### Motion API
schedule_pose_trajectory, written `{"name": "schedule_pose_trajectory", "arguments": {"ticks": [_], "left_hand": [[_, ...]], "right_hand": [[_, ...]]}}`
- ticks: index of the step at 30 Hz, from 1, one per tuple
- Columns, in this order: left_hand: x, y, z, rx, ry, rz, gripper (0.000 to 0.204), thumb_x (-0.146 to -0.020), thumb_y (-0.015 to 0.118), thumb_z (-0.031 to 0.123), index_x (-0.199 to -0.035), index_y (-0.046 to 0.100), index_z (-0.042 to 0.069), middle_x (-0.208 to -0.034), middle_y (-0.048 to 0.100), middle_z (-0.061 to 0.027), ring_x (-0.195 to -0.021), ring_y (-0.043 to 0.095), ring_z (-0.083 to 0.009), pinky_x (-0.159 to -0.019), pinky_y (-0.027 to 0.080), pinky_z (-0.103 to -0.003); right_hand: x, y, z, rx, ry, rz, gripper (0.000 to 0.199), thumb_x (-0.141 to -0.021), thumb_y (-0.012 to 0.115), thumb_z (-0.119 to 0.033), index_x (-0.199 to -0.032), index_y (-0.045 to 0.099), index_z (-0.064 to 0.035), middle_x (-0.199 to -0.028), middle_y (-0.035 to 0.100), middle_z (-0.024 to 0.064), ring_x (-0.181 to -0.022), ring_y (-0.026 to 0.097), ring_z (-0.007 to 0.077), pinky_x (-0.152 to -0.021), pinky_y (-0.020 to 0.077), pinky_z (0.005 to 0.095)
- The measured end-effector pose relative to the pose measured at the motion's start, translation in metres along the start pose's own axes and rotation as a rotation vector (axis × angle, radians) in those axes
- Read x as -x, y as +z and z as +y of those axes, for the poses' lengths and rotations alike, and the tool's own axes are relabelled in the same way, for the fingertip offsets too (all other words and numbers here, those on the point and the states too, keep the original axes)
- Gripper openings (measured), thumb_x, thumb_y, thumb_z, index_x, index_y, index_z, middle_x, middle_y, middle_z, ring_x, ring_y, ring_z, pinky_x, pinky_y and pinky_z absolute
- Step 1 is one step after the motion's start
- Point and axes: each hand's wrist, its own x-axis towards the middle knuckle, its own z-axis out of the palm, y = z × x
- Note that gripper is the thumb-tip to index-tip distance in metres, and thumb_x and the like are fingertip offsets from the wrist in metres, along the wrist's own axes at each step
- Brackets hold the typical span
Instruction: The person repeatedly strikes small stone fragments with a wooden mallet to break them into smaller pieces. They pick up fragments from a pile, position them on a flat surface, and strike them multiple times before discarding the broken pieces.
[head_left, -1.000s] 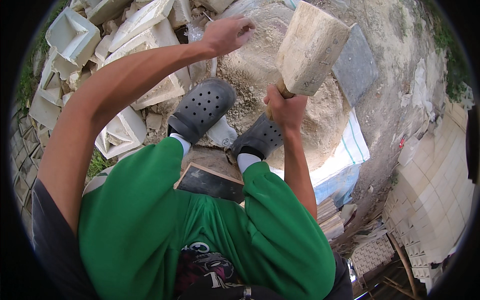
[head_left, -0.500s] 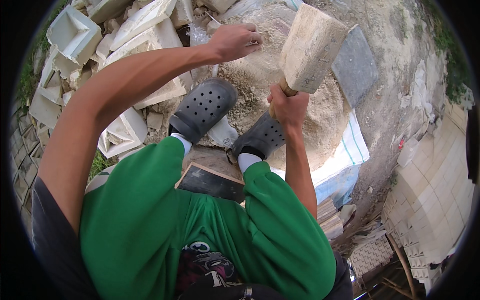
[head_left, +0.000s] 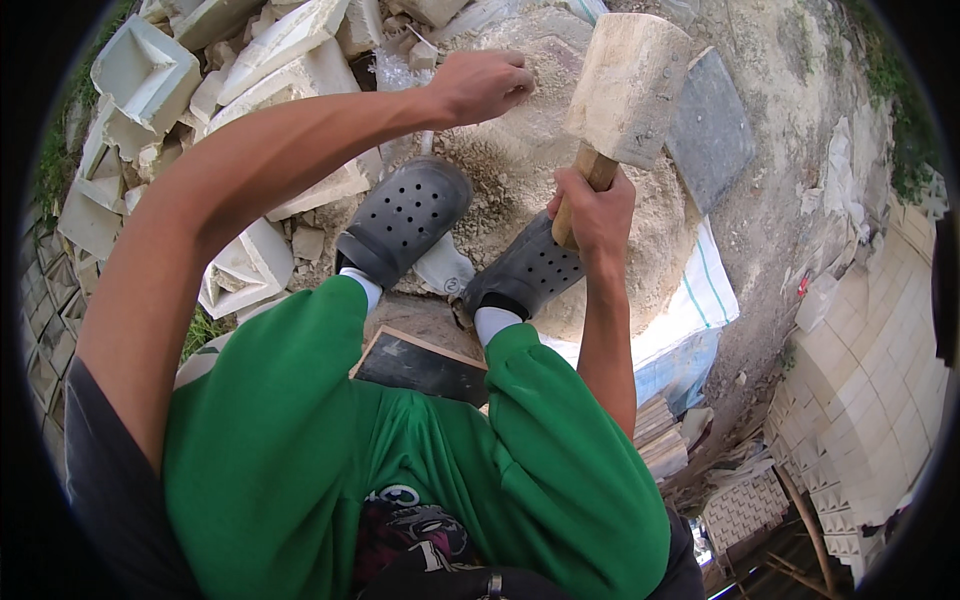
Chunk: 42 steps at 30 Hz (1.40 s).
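My right hand (head_left: 600, 215) is wrapped round the short handle of a wooden mallet (head_left: 630, 90). The pale, dusty mallet head is raised above a mound of crushed whitish material (head_left: 650, 235). Over the far part of the mound is my left hand (head_left: 485, 88), its fingers curled closed. Whatever those fingers may hold is hidden from this side. Both of my feet, in grey perforated clogs (head_left: 405, 215), are planted at the near edge of the mound, below the hands.
Broken white cast blocks (head_left: 290, 85) are heaped at the left. A flat grey slab (head_left: 710, 130) lies right of the mallet. White sacking (head_left: 700, 290) spreads under the mound's right edge. Between my legs is a dark wood-edged board (head_left: 420, 368). Pale tiles (head_left: 860, 350) are stacked at far right.
My right hand has shifted a little to the right, and the mallet has tilted so that more of its handle shows. My left hand has moved slightly right.
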Motion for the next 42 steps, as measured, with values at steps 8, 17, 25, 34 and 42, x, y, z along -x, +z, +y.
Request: {"name": "schedule_pose_trajectory", "arguments": {"ticks": [8,17,25,34,42], "left_hand": [[-0.014,-0.004,-0.014,0.075,-0.114,0.164,0.019,-0.096,0.067,0.029,-0.109,0.074,0.016,-0.101,0.068,-0.0017,-0.089,0.069,-0.0263,-0.076,0.055,-0.038],[0.014,-0.01,-0.039,-0.005,-0.177,0.159,0.035,-0.097,0.066,0.027,-0.131,0.068,0.021,-0.118,0.064,-0.0052,-0.107,0.064,-0.0278,-0.092,0.052,-0.041],[0.029,-0.006,-0.044,-0.172,-0.044,0.266,0.04,-0.096,0.065,0.018,-0.136,0.064,0.016,-0.132,0.061,-0.0042,-0.121,0.057,-0.0279,-0.103,0.047,-0.041],[0.042,-0.006,-0.06,-0.126,-0.104,0.247,0.034,-0.097,0.062,0.016,-0.13,0.065,0.009,-0.129,0.062,-0.0074,-0.119,0.058,-0.0305,-0.103,0.046,-0.043],[0.037,-0.007,-0.054,-0.121,-0.109,0.249,0.035,-0.098,0.061,0.018,-0.132,0.063,0.01,-0.131,0.061,-0.0068,-0.121,0.058,-0.0294,-0.104,0.045,-0.043]], "right_hand": [[0.005,0.013,-0.003,0.004,-0.113,-0.009,0.028,-0.078,0.072,-0.016,-0.094,0.066,0.0059,-0.063,0.068,0.0103,-0.054,0.068,0.0181,-0.054,0.0525,0.0333],[-0.012,0.04,0.022,0.272,-0.058,-0.026,0.035,-0.075,0.076,-0.024,-0.096,0.07,0.0032,-0.083,0.073,0.0184,-0.075,0.072,0.0248,-0.069,0.0541,0.0383],[-0.001,0.033,0.023,0.123,-0.258,-0.071,0.027,-0.079,0.075,-0.017,-0.095,0.067,0.0021,-0.069,0.068,0.009,-0.057,0.066,0.0161,-0.054,0.0523,0.0321],[-0.009,0.043,0.025,0.265,-0.055,-0.056,0.038,-0.075,0.075,-0.026,-0.101,0.071,0.0018,-0.086,0.074,0.0204,-0.079,0.074,0.0309,-0.07,0.0551,0.041],[-0.012,0.047,0.044,0.255,-0.329,0.057,0.023,-0.08,0.073,-0.02,-0.09,0.068,0.0007,-0.064,0.067,0.0071,-0.056,0.066,0.0166,-0.056,0.0526,0.0334]]}}
